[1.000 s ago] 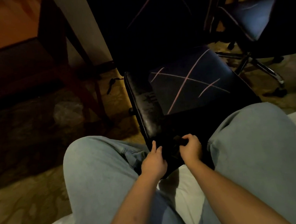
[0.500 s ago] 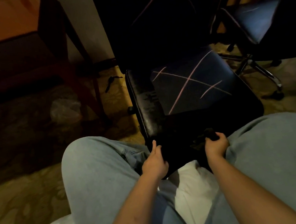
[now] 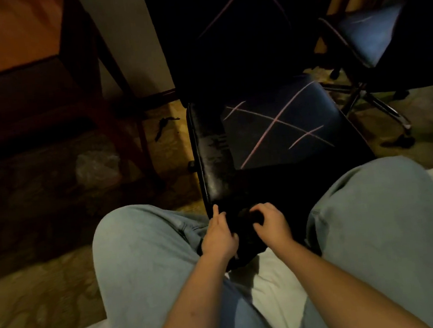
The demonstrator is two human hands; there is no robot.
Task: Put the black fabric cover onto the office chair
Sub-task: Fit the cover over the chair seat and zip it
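The person is sitting on the bed with the office chair right in front. The black fabric cover is lying over it, bunching at the front edge. The right hand is curling its grip around that bunch. The left hand is touching the front corner, one finger straight; in the dark, its grip seems to be pinching the cover.

The narrow gap between the left knee and right knee, the one way to the office chair's front edge, is crowded by the left hand, right hand and bunched black fabric cover, while open floor lies left toward the bench leg and a second chair stands close right.
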